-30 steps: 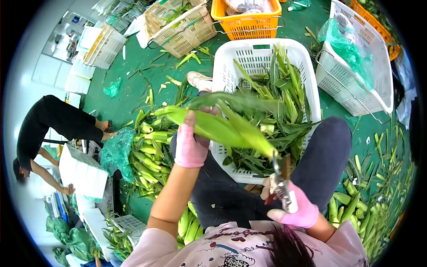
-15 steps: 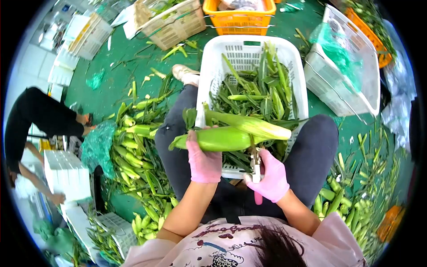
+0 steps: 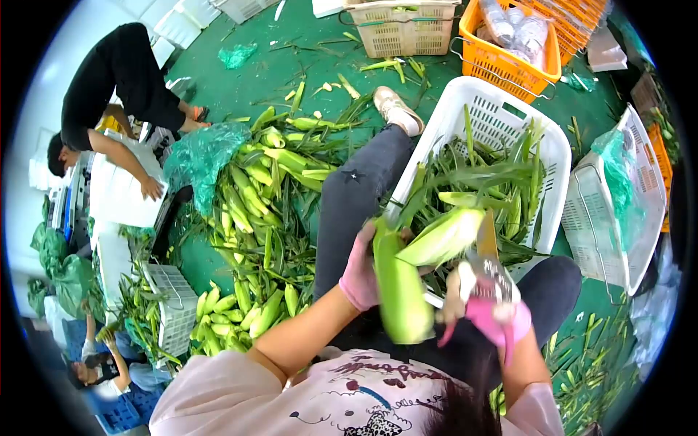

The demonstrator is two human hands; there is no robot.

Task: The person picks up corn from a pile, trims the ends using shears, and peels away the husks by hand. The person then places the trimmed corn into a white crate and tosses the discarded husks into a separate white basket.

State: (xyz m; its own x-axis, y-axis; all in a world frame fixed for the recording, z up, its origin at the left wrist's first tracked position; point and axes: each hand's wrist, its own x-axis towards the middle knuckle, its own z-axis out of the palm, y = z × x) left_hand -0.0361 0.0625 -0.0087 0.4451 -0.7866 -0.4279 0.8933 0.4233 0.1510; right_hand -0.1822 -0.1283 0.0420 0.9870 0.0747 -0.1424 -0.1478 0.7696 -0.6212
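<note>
My left hand, in a pink glove, is closed around a green ear of corn whose thick end points down towards my lap. A paler, husk-covered piece angles off it to the upper right, its tip near the blades. My right hand, also gloved in pink, grips pruning shears with reddish handles, slightly blurred. Between my legs stands a white crate full of loose husks and leaves, beyond both hands.
Unshucked corn is heaped on the green floor to my left, with trimmed ears nearer me. Orange and beige crates stand ahead, a tilted white crate at right. A person bends over a white box.
The view has turned left. The corn has swung from lying level to hanging thick end down, and the shears have moved away to the right of it.
</note>
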